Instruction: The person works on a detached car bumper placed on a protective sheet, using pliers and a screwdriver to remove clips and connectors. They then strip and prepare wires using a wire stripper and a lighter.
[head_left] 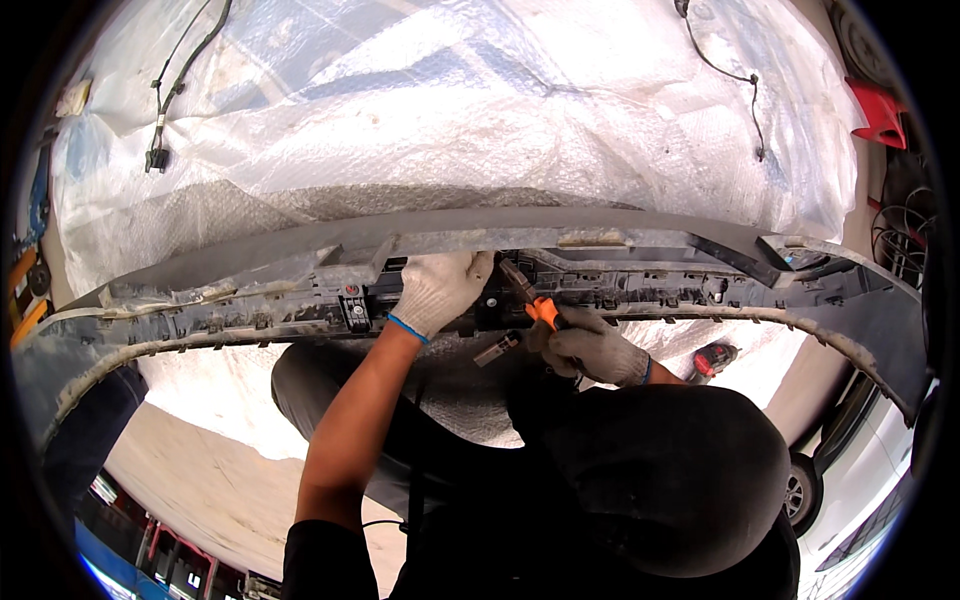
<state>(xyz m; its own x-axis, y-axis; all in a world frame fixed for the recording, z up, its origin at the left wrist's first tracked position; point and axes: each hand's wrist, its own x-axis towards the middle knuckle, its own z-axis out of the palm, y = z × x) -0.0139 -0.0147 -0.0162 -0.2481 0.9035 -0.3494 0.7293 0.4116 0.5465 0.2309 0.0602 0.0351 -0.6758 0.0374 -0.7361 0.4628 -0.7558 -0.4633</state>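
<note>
Silvery sheeting (420, 130) around dark bumper (450, 222). Left hand (442, 288): fingertips hidden, pinch indeterminable. Right hand (600, 348): fingers wrapped round orange-handled pliers (543, 312); best squeezed squarely, steadily.

- Head view: my left head-worn fisheye, above the long curved panel (470, 222), facing down.
- Range: near; panel spans almost the full width.
- Field: from beyond the panel back to my side.
</note>
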